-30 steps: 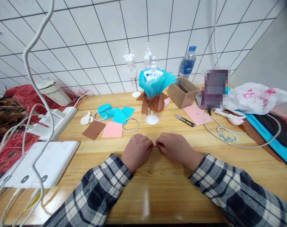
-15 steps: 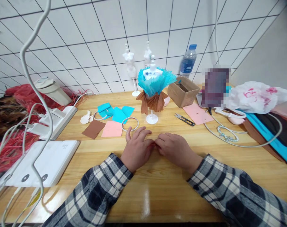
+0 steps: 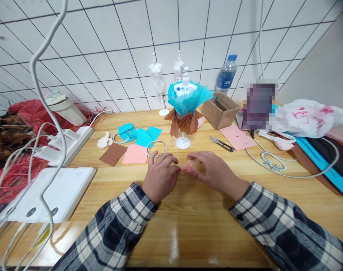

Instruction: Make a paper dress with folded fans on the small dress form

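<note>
My left hand (image 3: 161, 175) pinches the gathered end of a small pleated pink paper fan (image 3: 187, 165) between thumb and fingertips. Around the fan's spread side, my right hand (image 3: 212, 171) holds its thumb and fingers apart, the thumb close against the paper; whether it touches is hard to tell. Just beyond the hands stands a white mini mannequin (image 3: 185, 89) dressed in a ruffled turquoise paper top (image 3: 191, 101) and brown pleated paper (image 3: 185, 123). A pale ring (image 3: 156, 155) lies beyond my left fingers, partly over a pink paper square (image 3: 135, 154).
Turquoise paper pieces (image 3: 144, 137), a brown square (image 3: 113, 155) and a second ring lie at left. To the right are thread snips (image 3: 222, 143), pink paper (image 3: 238, 136), a cardboard box (image 3: 220, 110) and a bracelet (image 3: 273, 161). A cable (image 3: 41, 90) hangs at left.
My right thumb and fingers have parted and drawn slightly right, exposing the pink pleated paper. My left hand keeps its pinch. The view has shifted slightly.
</note>
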Available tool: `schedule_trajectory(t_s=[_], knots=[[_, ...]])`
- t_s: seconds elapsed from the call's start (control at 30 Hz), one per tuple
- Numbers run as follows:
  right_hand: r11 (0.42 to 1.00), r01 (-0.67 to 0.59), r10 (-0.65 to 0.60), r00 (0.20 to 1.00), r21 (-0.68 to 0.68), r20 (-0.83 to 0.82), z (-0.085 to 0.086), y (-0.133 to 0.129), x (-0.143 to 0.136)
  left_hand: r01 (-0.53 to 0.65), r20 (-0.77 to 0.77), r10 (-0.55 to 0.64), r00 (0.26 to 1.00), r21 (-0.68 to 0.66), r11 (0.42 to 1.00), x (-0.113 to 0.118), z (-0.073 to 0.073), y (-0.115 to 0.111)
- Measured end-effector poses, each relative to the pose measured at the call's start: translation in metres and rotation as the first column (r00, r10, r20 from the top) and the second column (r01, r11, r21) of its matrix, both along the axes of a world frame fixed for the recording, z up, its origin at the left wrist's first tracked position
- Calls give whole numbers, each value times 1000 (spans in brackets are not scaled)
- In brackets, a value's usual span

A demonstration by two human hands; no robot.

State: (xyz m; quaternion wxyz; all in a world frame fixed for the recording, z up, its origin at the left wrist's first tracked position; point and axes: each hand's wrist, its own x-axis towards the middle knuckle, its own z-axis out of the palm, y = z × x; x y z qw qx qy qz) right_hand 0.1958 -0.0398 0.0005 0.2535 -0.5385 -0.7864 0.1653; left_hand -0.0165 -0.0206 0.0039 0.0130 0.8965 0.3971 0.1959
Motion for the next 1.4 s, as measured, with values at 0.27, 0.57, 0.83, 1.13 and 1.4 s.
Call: schedule_trajectory(t_s=[0.27,0.57,0.83,1.13,1.4], knots=[[886,5,-222,883,-465,-414,-11,6,-4,78,45,-81,996,58,995,2,3,-3],[845,-18,-334,764,-535,-553,-7,5,-5,47,62,-52,997,80,996,0,4,-1],[830,6,-384,731,-557,-565,-10,5,-2,20,83,-32,996,140,990,-1,2,2],[866,15,-404,611,-500,-681,-5,10,4,72,103,-92,990,183,981,0,4,0],[861,80,-421,668,-503,-614,-9,11,4,66,99,-87,991,197,978,1,4,0]])
